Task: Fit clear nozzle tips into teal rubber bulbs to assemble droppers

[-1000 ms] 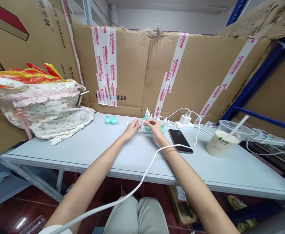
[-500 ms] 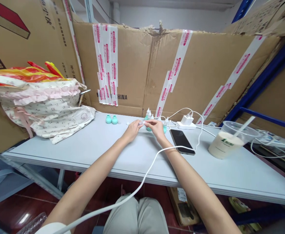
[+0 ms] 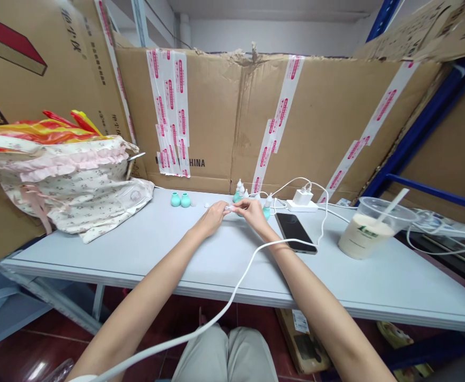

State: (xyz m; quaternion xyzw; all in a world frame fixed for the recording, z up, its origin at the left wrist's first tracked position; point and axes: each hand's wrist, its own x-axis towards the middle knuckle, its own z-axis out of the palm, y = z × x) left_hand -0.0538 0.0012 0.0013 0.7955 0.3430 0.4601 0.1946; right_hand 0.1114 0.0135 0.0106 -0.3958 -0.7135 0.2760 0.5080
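Observation:
My left hand (image 3: pixel 213 216) and my right hand (image 3: pixel 250 211) meet at the far middle of the pale table (image 3: pixel 168 249). Both pinch a small clear white piece (image 3: pixel 229 208) between their fingertips; what it is I cannot make out. Just behind the hands stand several small teal bottles with white tips (image 3: pixel 239 190). Two teal round caps (image 3: pixel 180 200) sit to the left of my left hand, with tiny white bits beside them.
A black phone (image 3: pixel 295 232) lies right of my right hand, by a white charger (image 3: pixel 301 199) and cables. A lidded drink cup with a straw (image 3: pixel 369 227) stands further right. A floral fabric bag (image 3: pixel 69 180) fills the left. Taped cardboard (image 3: pixel 232 116) walls the back.
The hands have stayed together on the small piece, with the fingertips shifting slightly. The view has moved a little.

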